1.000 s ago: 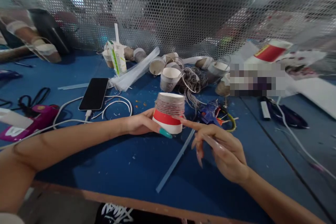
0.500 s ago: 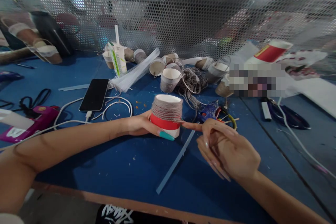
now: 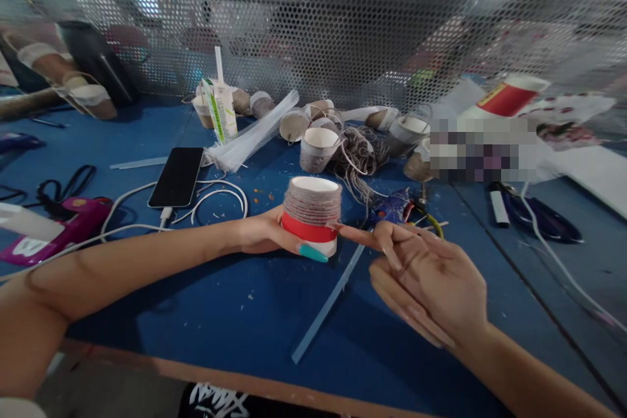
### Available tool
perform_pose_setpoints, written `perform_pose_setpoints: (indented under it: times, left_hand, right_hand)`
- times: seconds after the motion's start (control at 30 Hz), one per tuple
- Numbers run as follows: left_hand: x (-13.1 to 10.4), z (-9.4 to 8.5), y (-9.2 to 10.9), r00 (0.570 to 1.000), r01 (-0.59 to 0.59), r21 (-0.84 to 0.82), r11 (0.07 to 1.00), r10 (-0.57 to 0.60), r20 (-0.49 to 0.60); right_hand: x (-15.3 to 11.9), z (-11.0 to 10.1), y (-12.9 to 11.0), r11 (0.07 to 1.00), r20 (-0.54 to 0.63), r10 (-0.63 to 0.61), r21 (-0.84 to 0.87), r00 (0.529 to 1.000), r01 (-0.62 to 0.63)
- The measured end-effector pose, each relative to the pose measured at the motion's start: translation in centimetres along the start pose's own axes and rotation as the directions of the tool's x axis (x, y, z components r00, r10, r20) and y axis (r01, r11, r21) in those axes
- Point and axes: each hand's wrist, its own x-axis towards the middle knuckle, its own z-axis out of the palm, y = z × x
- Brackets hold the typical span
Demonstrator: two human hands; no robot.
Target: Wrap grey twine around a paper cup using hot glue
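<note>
A paper cup, red and white below with grey-brown twine wound round its upper part, stands upright in front of me. My left hand grips it from the left side, its thumb with a long teal nail across the front near the bottom. From the right, my right hand reaches in with its index fingertip against the cup's side, at the lower edge of the winding. Its other fingers are loosely stretched, palm partly turned up, and no held thing shows in them. A translucent glue stick lies between the hands on the table.
Behind the cup sit several twine-wrapped cups, a heap of twine and a bundle of glue sticks. A phone with its cable and a magenta glue gun lie left. Blue-handled scissors lie right.
My right hand has turned slightly and shifted a little, its lower fingers stretching further down and right. The index fingertip stays at the cup, which my left hand still grips.
</note>
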Motion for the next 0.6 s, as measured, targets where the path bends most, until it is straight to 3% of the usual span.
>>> perform_pose_setpoints:
  times: [0.17,0.27,0.4,0.6]
  left_hand:
    - [0.0,-0.6,-0.4,1.000,0.017,0.025,1.000,-0.017,-0.013]
    - [-0.1,-0.4,-0.3,1.000,0.007,0.011,1.000,-0.007,-0.016]
    - [0.0,0.0,0.0,1.000,0.007,-0.021,1.000,-0.007,-0.024]
    - [0.0,0.0,-0.1,1.000,-0.005,-0.059,0.998,0.005,0.000]
  right_hand:
    - [0.6,-0.6,0.1,1.000,-0.167,-0.031,-0.003,0.985,0.031]
    - [0.3,-0.2,0.1,0.996,-0.108,-0.082,-0.035,0.991,0.079]
    - [-0.3,0.6,0.1,0.999,0.037,0.001,-0.047,0.999,0.001]
    - [0.3,0.3,0.0,0.999,-0.110,-0.030,-0.041,0.994,0.025]
